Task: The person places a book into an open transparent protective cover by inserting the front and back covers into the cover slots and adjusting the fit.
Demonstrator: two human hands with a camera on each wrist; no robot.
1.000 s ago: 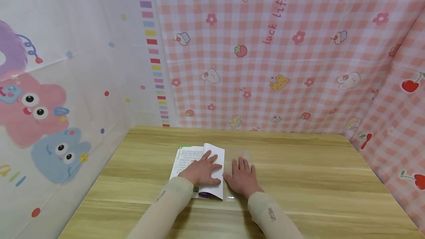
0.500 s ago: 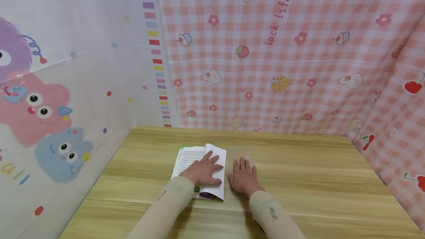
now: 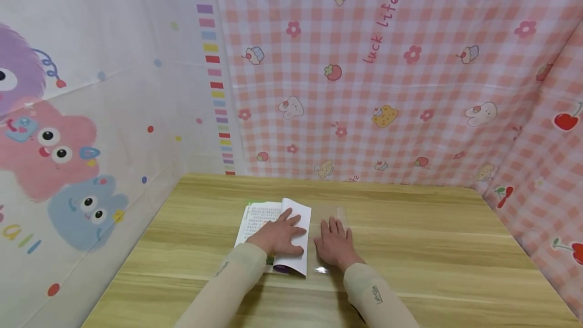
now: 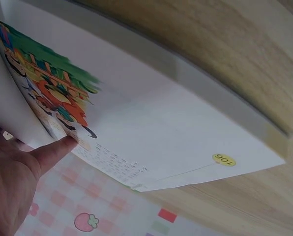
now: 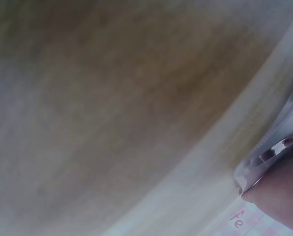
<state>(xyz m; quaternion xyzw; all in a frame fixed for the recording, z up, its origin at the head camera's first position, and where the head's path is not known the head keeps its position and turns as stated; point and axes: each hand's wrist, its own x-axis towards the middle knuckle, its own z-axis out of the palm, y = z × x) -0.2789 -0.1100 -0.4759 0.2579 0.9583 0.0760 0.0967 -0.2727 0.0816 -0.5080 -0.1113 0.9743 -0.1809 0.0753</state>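
Thick, white-paged paper book (image 3: 263, 215) lies open on the wood-grain worktop (image 3: 423, 257).
Its leaves (image 3: 296, 212) should crease easily, best pressed flat-handed; the clear plastic film (image 3: 321, 270) likely slides. The left hand (image 3: 277, 236), fingers spread, presses the book, gripping nothing; the flat right hand (image 3: 337, 247), on the film, sits slightly farther from it than a second ago.

The book page (image 3: 298, 263) is white, sleeves (image 3: 241, 272) cream, table (image 3: 437, 252) yellow-brown wood grain, back cloth (image 3: 360, 90) pink-and-white check.
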